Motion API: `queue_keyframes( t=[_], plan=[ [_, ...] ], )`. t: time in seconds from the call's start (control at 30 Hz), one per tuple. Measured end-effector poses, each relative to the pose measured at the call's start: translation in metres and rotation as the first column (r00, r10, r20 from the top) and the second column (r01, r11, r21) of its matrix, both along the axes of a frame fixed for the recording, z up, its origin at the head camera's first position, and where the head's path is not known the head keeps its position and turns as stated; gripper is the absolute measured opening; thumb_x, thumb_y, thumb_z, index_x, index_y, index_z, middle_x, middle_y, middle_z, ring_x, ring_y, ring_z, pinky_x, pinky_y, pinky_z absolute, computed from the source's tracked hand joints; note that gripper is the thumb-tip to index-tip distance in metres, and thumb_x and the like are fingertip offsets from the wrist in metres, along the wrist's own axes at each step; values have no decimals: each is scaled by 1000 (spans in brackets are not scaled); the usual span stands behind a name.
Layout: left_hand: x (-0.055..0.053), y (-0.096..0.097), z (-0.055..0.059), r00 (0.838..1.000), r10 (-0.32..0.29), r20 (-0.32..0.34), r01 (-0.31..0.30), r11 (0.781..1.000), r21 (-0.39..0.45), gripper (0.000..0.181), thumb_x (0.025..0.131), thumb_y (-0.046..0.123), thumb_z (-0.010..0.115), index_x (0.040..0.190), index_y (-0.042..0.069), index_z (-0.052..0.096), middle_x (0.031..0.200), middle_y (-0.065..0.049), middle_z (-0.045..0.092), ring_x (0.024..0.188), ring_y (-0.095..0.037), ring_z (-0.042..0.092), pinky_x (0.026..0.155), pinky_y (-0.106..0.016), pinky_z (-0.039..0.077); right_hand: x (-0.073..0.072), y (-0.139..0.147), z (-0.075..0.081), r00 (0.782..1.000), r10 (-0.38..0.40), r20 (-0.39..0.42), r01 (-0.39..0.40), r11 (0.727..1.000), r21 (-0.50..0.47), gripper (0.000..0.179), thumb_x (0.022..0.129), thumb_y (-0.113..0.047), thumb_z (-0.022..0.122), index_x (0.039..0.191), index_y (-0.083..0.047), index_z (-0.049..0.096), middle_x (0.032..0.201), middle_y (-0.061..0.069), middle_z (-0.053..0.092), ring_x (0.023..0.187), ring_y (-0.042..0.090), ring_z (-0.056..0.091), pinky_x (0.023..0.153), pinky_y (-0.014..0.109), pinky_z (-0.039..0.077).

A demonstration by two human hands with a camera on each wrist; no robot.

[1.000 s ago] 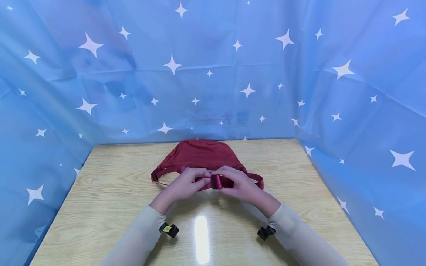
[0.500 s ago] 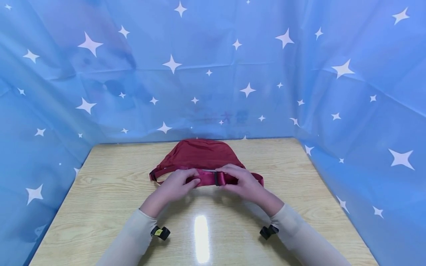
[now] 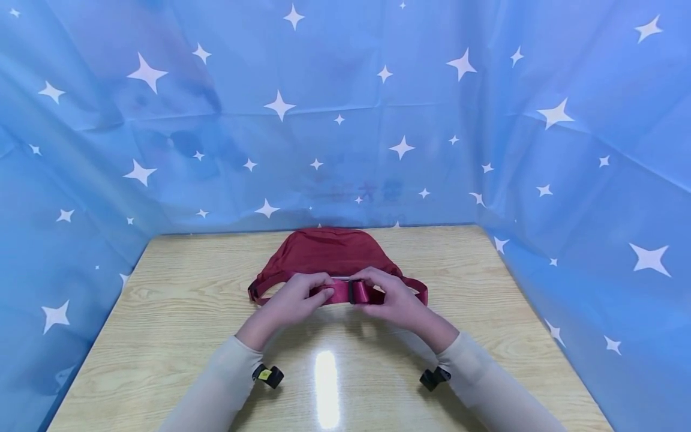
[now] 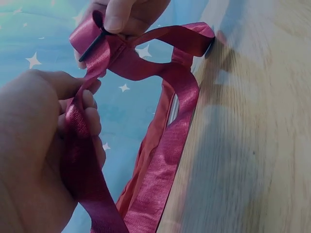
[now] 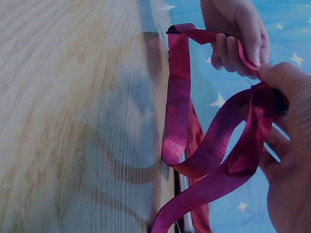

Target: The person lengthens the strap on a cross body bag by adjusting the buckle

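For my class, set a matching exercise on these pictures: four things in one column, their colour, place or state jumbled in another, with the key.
1. Bag
2. Slider
3. Curtain
4. Left hand

A. Blue with white stars
B. Gripping the strap
C. Dark red, on the table
D. Black, on the strap

Pairs: 1-C, 2-D, 3-A, 4-B

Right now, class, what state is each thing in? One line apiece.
Bag: lying on the table, open or closed unclear
Strap: looped, twisted, partly raised
Buckle: threaded on the strap
Left hand: pinching the strap
Right hand: gripping the strap at the buckle
Curtain: hanging, creased
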State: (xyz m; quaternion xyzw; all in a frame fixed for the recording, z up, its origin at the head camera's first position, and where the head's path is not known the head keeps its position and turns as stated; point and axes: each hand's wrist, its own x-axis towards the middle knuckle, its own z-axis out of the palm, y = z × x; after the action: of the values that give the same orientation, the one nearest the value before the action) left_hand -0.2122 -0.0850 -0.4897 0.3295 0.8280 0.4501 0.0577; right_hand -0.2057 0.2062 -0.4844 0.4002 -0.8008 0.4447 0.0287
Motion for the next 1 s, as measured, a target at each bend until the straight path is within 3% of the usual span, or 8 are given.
queue_keyframes(
  t=[0.23,0.4,0.5,0.6,0.7,0.8,0.9,1.0],
  plan=[
    [-2,12,-1,999,-36,-19,37,999,39,11,114,17,64,109,24,71,74,11,51,64,-6,47,67,-30,46,1,-6,-1,999,36,30,-35,998,-47,62,87,4,92,142,-14,68,136,5,71,121,23,69,94,40,63],
    [-1,17,1,997,-40,-68,42,999,26,11,115,15,61,111,20,69,75,10,51,65,-6,48,67,-30,46,2,-11,-1,1000,7,22,-6,999,-39,60,88,5,91,142,-15,71,134,3,73,121,22,70,95,43,63],
    [1,13,3,997,4,-82,-6,1000,-22,11,116,20,61,119,22,72,83,10,60,72,-8,54,72,-32,50,4,-11,-1,999,-23,39,24,999,-30,63,88,8,90,143,-15,72,136,3,73,123,21,69,95,48,63],
    [3,4,2,995,71,-66,-76,994,-81,16,115,27,64,127,26,73,104,12,71,89,-10,64,84,-38,55,5,-9,-1,998,-40,49,41,999,-23,63,88,10,89,144,-14,72,136,3,73,124,21,68,94,50,63],
    [4,-6,-3,990,131,-59,-138,982,-129,18,114,31,64,130,27,73,121,13,74,108,-10,68,95,-42,56,5,-8,-1,998,-43,44,44,999,-26,62,87,12,89,142,-12,73,135,4,74,123,22,69,93,50,64],
    [4,-14,-7,988,137,-71,-147,978,-150,12,115,27,63,122,24,72,106,11,72,101,-11,67,93,-42,55,5,-7,-1,998,-46,47,47,999,-25,60,87,10,89,141,-10,73,135,4,73,121,21,69,93,48,64],
    [3,-16,-9,992,103,-73,-112,986,-126,8,115,21,63,112,23,69,85,10,60,84,-12,59,83,-40,51,4,-8,-1,997,-46,63,47,999,-18,57,89,5,90,141,-9,72,135,3,73,120,20,68,93,43,64],
    [3,-15,-8,995,75,-67,-81,993,-91,11,115,19,62,107,25,66,77,11,52,74,-10,53,77,-36,48,4,-9,-2,997,-42,64,43,999,-20,57,89,3,92,141,-9,72,134,3,72,119,21,69,92,40,64]
  ],
)
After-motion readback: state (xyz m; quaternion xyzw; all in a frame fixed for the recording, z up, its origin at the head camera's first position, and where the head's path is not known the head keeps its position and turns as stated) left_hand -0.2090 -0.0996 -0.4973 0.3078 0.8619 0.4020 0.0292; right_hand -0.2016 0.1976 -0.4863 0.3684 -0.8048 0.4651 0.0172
